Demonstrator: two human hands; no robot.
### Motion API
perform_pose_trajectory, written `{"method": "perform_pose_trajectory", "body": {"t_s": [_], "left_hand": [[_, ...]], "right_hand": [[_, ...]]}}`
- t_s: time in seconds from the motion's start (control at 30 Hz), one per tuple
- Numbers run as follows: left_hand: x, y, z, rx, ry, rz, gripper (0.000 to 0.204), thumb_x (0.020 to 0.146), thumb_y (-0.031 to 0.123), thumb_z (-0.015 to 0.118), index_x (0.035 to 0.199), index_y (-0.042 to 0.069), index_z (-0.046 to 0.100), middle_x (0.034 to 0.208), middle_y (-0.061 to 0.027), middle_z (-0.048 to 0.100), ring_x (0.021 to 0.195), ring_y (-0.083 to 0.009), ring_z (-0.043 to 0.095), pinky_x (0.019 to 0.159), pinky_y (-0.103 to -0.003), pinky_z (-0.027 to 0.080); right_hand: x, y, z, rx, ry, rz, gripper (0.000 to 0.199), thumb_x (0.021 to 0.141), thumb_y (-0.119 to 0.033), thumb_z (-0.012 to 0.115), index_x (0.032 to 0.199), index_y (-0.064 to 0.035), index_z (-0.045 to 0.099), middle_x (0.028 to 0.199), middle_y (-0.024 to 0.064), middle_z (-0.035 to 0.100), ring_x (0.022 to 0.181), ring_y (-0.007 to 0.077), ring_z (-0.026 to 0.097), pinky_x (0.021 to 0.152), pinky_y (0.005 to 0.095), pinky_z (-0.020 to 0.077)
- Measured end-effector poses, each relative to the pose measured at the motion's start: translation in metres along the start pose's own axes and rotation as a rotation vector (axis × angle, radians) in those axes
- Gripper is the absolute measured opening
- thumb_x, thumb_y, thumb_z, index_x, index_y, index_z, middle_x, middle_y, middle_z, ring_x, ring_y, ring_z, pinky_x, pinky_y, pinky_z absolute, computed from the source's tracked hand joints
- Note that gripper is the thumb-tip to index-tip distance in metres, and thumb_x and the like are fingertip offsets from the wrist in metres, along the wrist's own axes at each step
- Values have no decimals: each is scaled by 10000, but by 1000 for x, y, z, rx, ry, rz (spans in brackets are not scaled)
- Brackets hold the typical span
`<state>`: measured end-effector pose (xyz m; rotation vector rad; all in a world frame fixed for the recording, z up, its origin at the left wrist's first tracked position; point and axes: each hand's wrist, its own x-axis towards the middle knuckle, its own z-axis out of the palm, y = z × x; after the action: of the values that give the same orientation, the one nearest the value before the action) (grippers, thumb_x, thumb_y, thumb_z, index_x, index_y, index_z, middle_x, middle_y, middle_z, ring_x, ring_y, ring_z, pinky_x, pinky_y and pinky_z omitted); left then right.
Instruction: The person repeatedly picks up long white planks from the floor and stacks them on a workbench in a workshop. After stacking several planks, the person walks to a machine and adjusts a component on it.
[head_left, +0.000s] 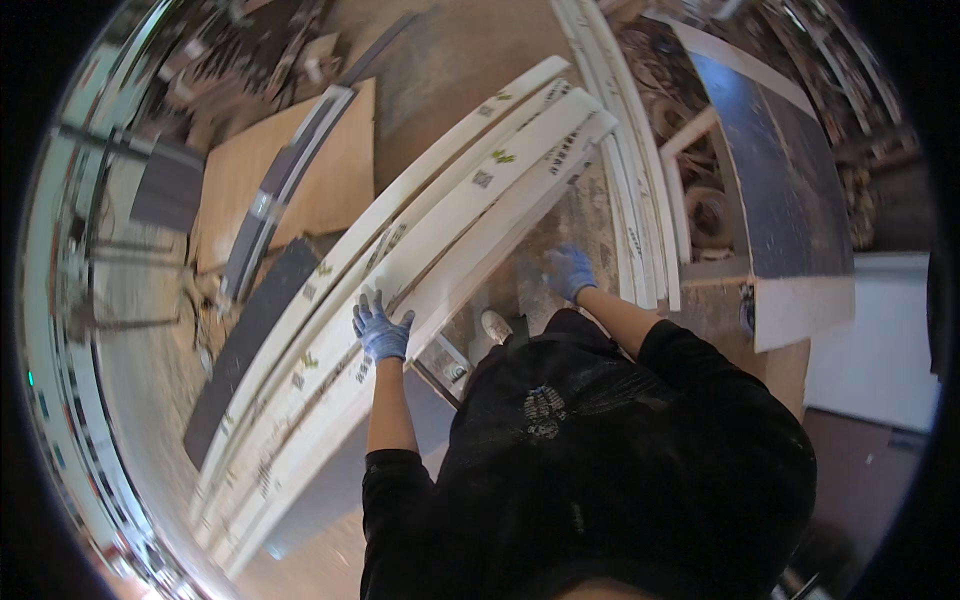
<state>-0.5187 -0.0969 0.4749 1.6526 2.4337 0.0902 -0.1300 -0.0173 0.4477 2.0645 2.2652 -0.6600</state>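
My left hand, in a blue-grey work glove, lies with fingers spread on top of a long white board. Under and beside that board run other long white boards, among them a narrow one on the far side and a wide one nearest me. They carry dark printing and small green marks. My right hand, gloved alike, hangs to the right of the boards, apart from them. Its fingers are a little blurred, but look stretched out and hold nothing I can see.
More long white strips lie to the right, beside a dark panel and coiled material. At left are a plywood sheet, a dark strip and a dark board. My shoe stands close to the boards.
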Motion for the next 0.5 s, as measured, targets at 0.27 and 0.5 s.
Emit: {"method": "perform_pose_trajectory", "body": {"t_s": [0.27, 0.5], "left_hand": [[90, 29, -5, 206, -214, 181, 991, 665, 622, 714, 1462, 227, 277, 1376, -137, 450, 1264, -325, 430, 1067, -485, 304], [159, 21, -27, 162, -209, 29, 938, 666, 565, 740, 1427, 188, 341, 1393, -121, 443, 1286, -315, 420, 1060, -443, 340]], "right_hand": [[-124, 140, -20, 92, -319, 548, 510, 798, -429, 651, 1227, -160, 599, 1353, 108, 504, 1244, 304, 471, 1030, 396, 393], [-198, 201, -37, 83, -519, 735, 534, 846, -454, 576, 1278, -139, 575, 1457, 90, 405, 1318, 271, 409, 1059, 380, 372]]}}
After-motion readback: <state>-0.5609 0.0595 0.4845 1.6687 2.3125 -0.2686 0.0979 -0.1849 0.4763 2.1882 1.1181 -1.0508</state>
